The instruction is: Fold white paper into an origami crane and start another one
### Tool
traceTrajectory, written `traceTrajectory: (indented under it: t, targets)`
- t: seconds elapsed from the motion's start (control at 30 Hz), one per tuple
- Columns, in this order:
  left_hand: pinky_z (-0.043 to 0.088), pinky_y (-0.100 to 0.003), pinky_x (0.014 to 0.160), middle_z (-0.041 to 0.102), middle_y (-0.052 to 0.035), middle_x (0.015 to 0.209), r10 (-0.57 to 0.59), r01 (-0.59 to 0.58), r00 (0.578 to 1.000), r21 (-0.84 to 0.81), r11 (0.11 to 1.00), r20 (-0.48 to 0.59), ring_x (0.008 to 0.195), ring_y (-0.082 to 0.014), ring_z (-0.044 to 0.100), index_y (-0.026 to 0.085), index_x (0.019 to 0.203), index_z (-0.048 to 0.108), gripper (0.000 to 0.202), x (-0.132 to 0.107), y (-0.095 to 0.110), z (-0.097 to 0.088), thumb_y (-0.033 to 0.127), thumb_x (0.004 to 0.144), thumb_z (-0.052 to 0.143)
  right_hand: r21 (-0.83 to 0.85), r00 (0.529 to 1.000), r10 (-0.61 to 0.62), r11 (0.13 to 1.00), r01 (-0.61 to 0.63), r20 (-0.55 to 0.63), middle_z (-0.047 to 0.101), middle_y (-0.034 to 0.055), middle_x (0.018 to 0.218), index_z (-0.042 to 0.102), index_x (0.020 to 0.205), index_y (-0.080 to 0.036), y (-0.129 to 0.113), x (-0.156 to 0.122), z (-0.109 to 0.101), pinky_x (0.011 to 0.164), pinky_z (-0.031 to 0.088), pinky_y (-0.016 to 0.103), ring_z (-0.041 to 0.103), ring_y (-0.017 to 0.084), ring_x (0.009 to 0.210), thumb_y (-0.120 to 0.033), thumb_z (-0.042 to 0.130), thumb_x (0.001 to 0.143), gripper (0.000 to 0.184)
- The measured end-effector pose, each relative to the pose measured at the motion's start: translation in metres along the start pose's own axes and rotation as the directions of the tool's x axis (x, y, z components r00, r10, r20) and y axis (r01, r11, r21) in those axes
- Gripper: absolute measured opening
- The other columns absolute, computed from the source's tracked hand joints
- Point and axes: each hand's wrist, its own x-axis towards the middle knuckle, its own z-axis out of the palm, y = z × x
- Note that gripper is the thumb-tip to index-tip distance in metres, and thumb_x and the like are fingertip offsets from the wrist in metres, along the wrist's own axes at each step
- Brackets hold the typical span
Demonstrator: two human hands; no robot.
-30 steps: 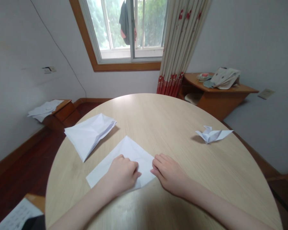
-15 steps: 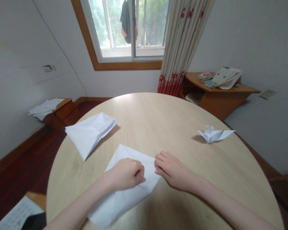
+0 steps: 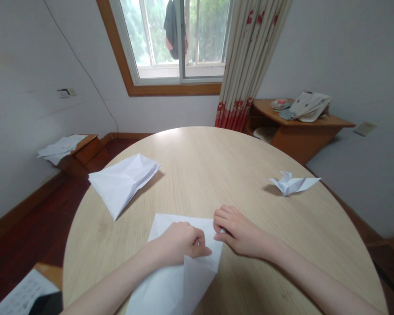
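A white paper sheet [image 3: 180, 280] lies folded on the round wooden table [image 3: 216, 175], close to the near edge. My left hand [image 3: 180, 238] rests on it with the fingers curled, thumb and forefinger pinching the paper near its middle. My right hand [image 3: 238, 229] holds the sheet's upper right corner, fingers bent and pressed down on it. A fold line runs down the sheet below my left thumb.
A loosely folded white sheet [image 3: 123, 181] lies at the left of the table. A small folded paper bird [image 3: 292, 183] sits at the right. Behind stand a wooden side table [image 3: 295, 127] with papers, a curtain [image 3: 249, 61] and a window.
The sheet has turned and slid toward me, its long end now pointing at the near edge. Both hands moved with it, the left shifting right and closing into a pinch.
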Motion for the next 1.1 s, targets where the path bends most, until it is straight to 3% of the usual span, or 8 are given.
traceTrajectory:
  t: [0.2,0.3,0.47,0.6,0.7,1.1]
  targets:
    - [0.025,-0.025,0.052,0.064,0.0019,0.061,-0.013,0.018,0.999,0.118,0.993,-0.044,0.058,-0.0153,0.057,0.022,0.071,0.068,0.020,-0.001,-0.001,0.010,0.039,0.082,0.065,-0.017,0.999,0.032,0.999,-0.032,-0.016,0.058,0.0027,0.087,0.050,0.078,-0.019,0.002,0.000,0.001,0.077,0.034,0.034,0.047,0.020,0.086,-0.023,0.062,0.087,0.016]
    - [0.025,-0.025,0.052,0.065,0.0022,0.064,-0.021,0.023,1.000,0.141,0.990,-0.017,0.060,-0.0153,0.059,0.023,0.073,0.068,0.020,0.000,-0.001,0.010,0.040,0.083,0.065,-0.022,0.998,0.069,0.997,-0.069,-0.014,0.058,0.0025,0.088,0.050,0.078,-0.019,0.004,0.000,-0.001,0.078,0.033,0.035,0.047,0.020,0.086,-0.027,0.063,0.087,0.017]
    - [0.025,-0.026,0.053,0.069,0.0010,0.070,-0.022,0.014,0.999,0.205,0.979,0.040,0.062,-0.0158,0.061,0.022,0.077,0.068,0.021,0.001,0.002,0.006,0.038,0.088,0.060,0.013,0.996,0.082,0.997,-0.083,0.020,0.057,0.0016,0.088,0.049,0.078,-0.019,0.006,0.001,-0.004,0.079,0.033,0.034,0.046,0.019,0.087,-0.020,0.057,0.090,0.014]
    - [0.033,-0.027,0.063,0.071,-0.0014,0.079,0.053,-0.073,0.995,0.275,0.959,0.080,0.075,-0.0185,0.063,0.020,0.080,0.067,0.016,0.001,0.009,0.000,0.033,0.088,0.062,0.027,0.995,0.093,0.995,-0.093,0.028,0.057,0.0014,0.088,0.049,0.077,-0.019,0.006,0.002,-0.003,0.080,0.033,0.034,0.046,0.019,0.087,-0.019,0.056,0.090,0.015]
    - [0.034,-0.028,0.069,0.071,-0.0013,0.083,0.104,-0.127,0.990,0.273,0.954,0.100,0.082,-0.0189,0.063,0.017,0.079,0.065,0.013,0.002,0.012,-0.003,0.029,0.086,0.066,0.033,0.995,0.101,0.994,-0.102,0.024,0.057,0.0014,0.088,0.049,0.077,-0.019,0.009,0.002,-0.003,0.080,0.033,0.034,0.046,0.019,0.087,-0.019,0.056,0.089,0.014]
    - [0.032,-0.028,0.067,0.070,-0.0002,0.079,0.098,-0.123,0.989,0.241,0.963,0.113,0.078,-0.0172,0.062,0.017,0.077,0.063,0.015,0.006,0.007,-0.002,0.029,0.086,0.066,0.069,0.986,0.169,0.983,-0.168,-0.003,0.056,0.0020,0.084,0.047,0.074,-0.019,0.023,0.003,-0.013,0.078,0.034,0.033,0.048,0.018,0.084,-0.019,0.058,0.088,0.018]
